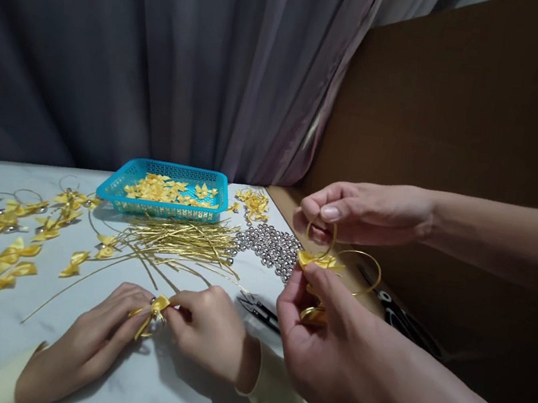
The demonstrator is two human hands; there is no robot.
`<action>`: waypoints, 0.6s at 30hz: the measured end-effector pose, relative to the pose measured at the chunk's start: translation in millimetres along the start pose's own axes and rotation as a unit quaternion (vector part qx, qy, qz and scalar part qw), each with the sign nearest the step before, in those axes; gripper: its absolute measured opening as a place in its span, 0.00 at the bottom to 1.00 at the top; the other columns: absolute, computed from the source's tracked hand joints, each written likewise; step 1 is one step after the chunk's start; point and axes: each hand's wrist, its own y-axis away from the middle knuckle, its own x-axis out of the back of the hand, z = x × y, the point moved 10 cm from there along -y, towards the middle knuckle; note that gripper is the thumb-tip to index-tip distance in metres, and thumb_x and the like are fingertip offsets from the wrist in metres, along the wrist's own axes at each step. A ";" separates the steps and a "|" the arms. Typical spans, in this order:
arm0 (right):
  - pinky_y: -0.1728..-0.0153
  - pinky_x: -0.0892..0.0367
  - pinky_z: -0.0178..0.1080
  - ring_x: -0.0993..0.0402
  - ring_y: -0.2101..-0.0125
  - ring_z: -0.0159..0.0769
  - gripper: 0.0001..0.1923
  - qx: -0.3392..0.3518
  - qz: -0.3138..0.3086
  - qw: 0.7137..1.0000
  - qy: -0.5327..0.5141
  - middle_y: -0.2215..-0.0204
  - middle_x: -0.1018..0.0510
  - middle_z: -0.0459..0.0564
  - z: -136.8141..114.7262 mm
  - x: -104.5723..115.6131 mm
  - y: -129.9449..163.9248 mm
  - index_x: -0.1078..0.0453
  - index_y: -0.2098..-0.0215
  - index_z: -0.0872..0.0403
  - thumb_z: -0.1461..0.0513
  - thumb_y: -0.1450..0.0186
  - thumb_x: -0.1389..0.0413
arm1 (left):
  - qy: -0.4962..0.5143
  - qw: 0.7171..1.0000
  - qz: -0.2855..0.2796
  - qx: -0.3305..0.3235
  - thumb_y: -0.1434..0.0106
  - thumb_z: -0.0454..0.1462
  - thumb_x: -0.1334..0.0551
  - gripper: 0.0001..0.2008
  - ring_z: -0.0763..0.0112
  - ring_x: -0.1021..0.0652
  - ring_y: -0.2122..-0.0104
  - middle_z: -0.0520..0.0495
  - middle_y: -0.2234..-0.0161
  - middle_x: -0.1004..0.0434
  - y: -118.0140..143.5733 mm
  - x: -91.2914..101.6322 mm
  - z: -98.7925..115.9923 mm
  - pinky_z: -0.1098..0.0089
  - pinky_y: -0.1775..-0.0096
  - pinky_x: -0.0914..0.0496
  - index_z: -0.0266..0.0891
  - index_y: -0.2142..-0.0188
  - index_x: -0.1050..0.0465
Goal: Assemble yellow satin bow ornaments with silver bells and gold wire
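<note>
My left hand (pixel 91 340) and my right hand (pixel 213 338), in pale sleeves, meet low over the table. Their fingers pinch a small yellow ribbon bow (pixel 161 303) between them. A small silver bell shows at the bow's left, partly covered by my left fingers. Gold ties (pixel 177 238) lie in a loose bundle beyond my hands. Silver bells (pixel 270 245) are heaped to the right of the bundle. Thread snips (pixel 260 311) rest close to my right hand.
At the right, a co-worker's two hands (pixel 328 311) hold a yellow bow and a looped gold tie. Dark-handled scissors (pixel 398 315) lie behind them. A blue basket (pixel 161 211) of bows stands near the curtain (pixel 192 69). Bows (pixel 10 257) and wire-tied pieces (pixel 56 223) lie left.
</note>
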 end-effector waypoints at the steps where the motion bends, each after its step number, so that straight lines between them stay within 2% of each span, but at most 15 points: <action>1: 0.78 0.41 0.31 0.31 0.79 0.27 0.12 0.002 0.000 1.000 0.001 0.78 0.21 0.43 -0.2 -0.1 0.5 0.26 0.73 0.52 0.65 0.37 0.50 | 0.001 1.000 0.001 -0.002 0.39 0.28 0.50 0.09 0.71 0.26 0.68 0.47 0.71 0.27 -0.1 0.0 0.2 0.78 0.66 0.31 0.39 0.66 0.34; 8: 0.77 0.44 0.30 0.33 0.80 0.27 0.13 -0.001 -0.004 1.000 -0.021 0.78 0.21 0.45 0.7 -0.8 0.5 0.26 0.73 0.52 0.65 0.37 0.51 | 0.010 1.000 0.008 -0.014 0.39 0.28 0.50 0.09 0.71 0.27 0.70 0.48 0.72 0.28 -2.5 1.7 4.3 0.77 0.67 0.31 0.40 0.66 0.34; 14: 0.79 0.48 0.30 0.41 0.84 0.25 0.12 -0.011 -0.013 0.998 -0.063 0.82 0.24 0.46 1.4 -1.9 -2.3 0.26 0.78 0.56 0.67 0.40 0.49 | 0.023 1.000 -0.007 -0.007 0.38 0.26 0.50 0.09 0.71 0.29 0.69 0.48 0.72 0.29 -4.1 -0.9 4.8 0.75 0.66 0.32 0.39 0.66 0.36; 18: 0.78 0.48 0.28 0.38 0.83 0.25 0.13 -0.016 -0.038 0.991 -0.123 0.86 0.28 0.44 0.9 -4.2 -2.6 0.28 0.81 0.57 0.69 0.41 0.49 | 0.032 0.999 -0.008 -0.019 0.38 0.25 0.51 0.08 0.70 0.30 0.67 0.48 0.71 0.31 -3.3 -1.8 6.1 0.71 0.62 0.33 0.38 0.66 0.38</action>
